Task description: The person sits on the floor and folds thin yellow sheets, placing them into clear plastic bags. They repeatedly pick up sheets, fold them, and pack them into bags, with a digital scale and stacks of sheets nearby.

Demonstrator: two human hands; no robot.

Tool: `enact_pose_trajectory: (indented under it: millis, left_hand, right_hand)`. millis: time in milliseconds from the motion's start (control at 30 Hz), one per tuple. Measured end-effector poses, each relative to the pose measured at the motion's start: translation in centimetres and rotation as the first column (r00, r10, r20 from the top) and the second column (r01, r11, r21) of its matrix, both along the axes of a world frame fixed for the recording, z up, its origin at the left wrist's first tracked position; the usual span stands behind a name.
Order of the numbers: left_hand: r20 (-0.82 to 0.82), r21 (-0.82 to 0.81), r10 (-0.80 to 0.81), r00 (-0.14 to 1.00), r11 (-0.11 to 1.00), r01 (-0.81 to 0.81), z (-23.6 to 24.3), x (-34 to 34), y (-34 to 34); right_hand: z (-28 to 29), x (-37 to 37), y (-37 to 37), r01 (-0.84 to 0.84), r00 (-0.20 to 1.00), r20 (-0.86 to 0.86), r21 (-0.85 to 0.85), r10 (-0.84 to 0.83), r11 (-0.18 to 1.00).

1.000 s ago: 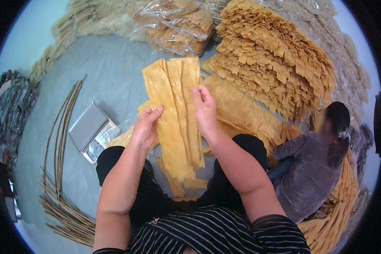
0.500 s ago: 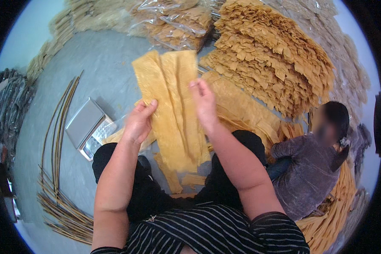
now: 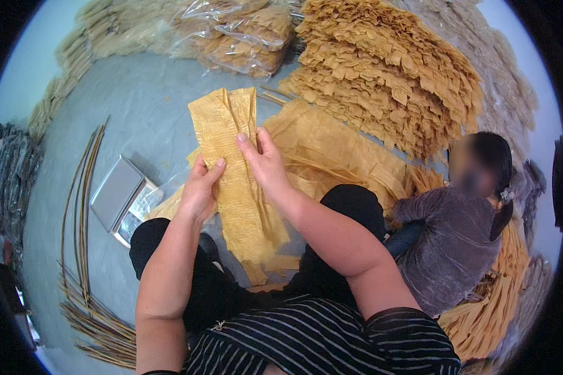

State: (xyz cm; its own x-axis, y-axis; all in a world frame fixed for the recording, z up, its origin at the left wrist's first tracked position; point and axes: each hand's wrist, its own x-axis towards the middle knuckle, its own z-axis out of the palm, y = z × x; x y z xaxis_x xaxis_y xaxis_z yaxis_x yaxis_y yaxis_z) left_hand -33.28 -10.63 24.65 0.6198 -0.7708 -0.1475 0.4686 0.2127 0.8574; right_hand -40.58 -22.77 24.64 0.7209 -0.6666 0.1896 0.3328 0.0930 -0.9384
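A long, wrinkled golden sheet [image 3: 234,209], which looks like dried tofu skin, hangs lengthwise between my knees, its layers folded together. My left hand [image 3: 200,189] grips its left edge, thumb on top and fingers mostly hidden behind. On the right edge, a little higher up, my right hand [image 3: 266,164] pinches the folded layers with the thumb in front. More flat golden sheets [image 3: 341,140] lie in a pile just beyond my right hand, partly behind my right knee.
A silver weighing scale [image 3: 116,187] stands left of my left knee. Thin brown sticks [image 3: 84,219] lie farther left. A tall sheet stack [image 3: 388,75] and clear-bagged sheets [image 3: 238,37] are at the back. A co-worker [image 3: 453,244] sits close on my right.
My right hand has moved left and closed in toward my left hand. The sheet, spread wider before, is now narrower and folded over. The view has shifted slightly.
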Motion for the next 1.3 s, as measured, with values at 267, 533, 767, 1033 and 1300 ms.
enact_pose_trajectory:
  millis: [267, 533, 767, 1033, 1300]
  left_hand:
    - [0.025, 0.037, -0.055, 0.998, 0.998, 0.054, 0.9, -1.0, -0.1]
    - [-0.030, 0.141, -0.170, 0.985, 0.975, 0.173, 0.9, -1.0, 0.0]
    - [0.030, 0.046, 0.214, 0.976, 0.975, -0.215, 0.5, 2.1, 0.5]
    - [-0.076, -0.014, 0.249, 0.965, 0.968, -0.251, 0.1, 3.6, 1.7]
    - [0.015, -0.269, 0.106, 0.994, 0.958, -0.098, 3.0, 5.2, 3.3]
  right_hand:
    - [0.0, 0.0, 0.0, 0.026, 0.999, 0.042, 0.127, -0.031, 0.992]
    - [-0.2, 0.2, 0.5, 0.020, 0.997, 0.075, 0.124, -0.030, 0.992]
    - [-2.2, -0.4, 2.4, -0.234, 0.938, -0.319, -0.300, 0.134, 0.925]
    - [0.0, -1.7, 2.7, -0.523, 0.823, -0.320, -0.102, 0.469, 0.846]
    - [0.6, -2.0, 3.3, -0.641, 0.755, -0.221, -0.054, 0.617, 0.766]
